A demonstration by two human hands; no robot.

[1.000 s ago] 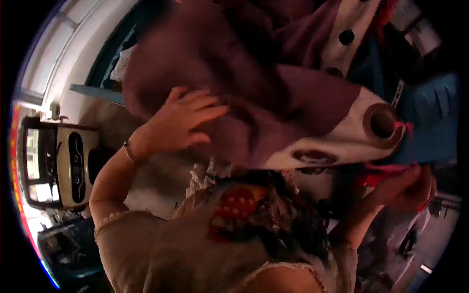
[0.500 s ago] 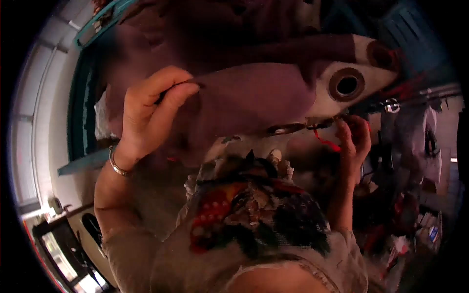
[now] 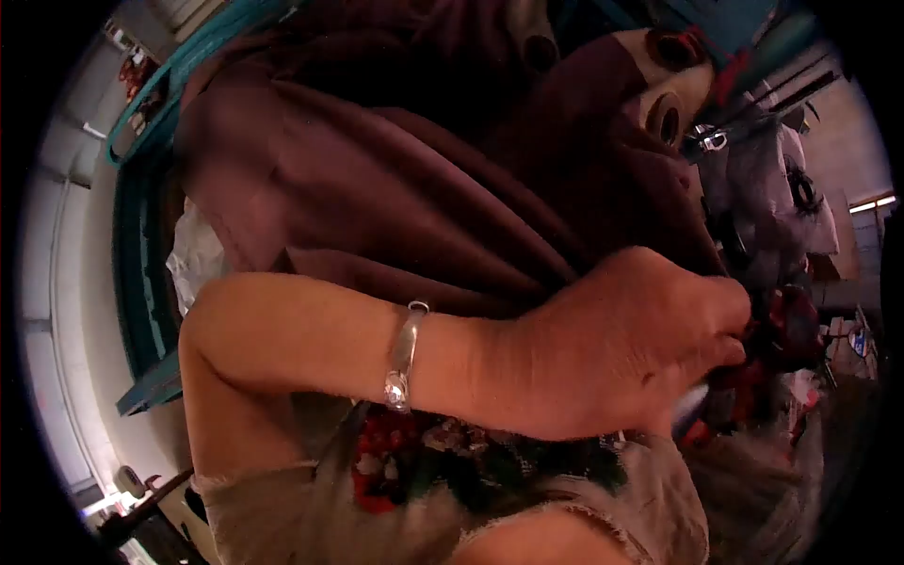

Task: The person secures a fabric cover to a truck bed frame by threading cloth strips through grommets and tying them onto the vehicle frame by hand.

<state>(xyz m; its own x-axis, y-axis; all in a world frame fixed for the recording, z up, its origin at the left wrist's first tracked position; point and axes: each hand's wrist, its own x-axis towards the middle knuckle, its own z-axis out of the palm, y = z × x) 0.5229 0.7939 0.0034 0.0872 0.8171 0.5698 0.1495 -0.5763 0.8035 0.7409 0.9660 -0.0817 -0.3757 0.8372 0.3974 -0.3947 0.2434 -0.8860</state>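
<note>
A dark maroon curtain [image 3: 377, 188] lies in loose folds in front of me. Its beige top strip with brown eyelet rings [image 3: 665, 118] is at the upper right. My left hand [image 3: 631, 344], with a silver bracelet [image 3: 403, 363] on the wrist, reaches across my body to the right. The fingers are curled closed just below the curtain's right part, and several folds run toward this hand. Whatever is between the fingertips is hidden. Behind the left hand and wrist, my right hand is covered from sight.
Teal framework [image 3: 141, 254] edges the left side, with crumpled clear plastic [image 3: 196, 254] beside it. A plastic-wrapped item [image 3: 777, 188] stands at the right. Red and dark clutter [image 3: 791, 330] sits below that. My patterned shirt [image 3: 471, 466] fills the bottom.
My left hand has swung from the curtain's left side across to the right, where it now covers the right hand. The curtain has gone from spread fairly flat to bunched folds.
</note>
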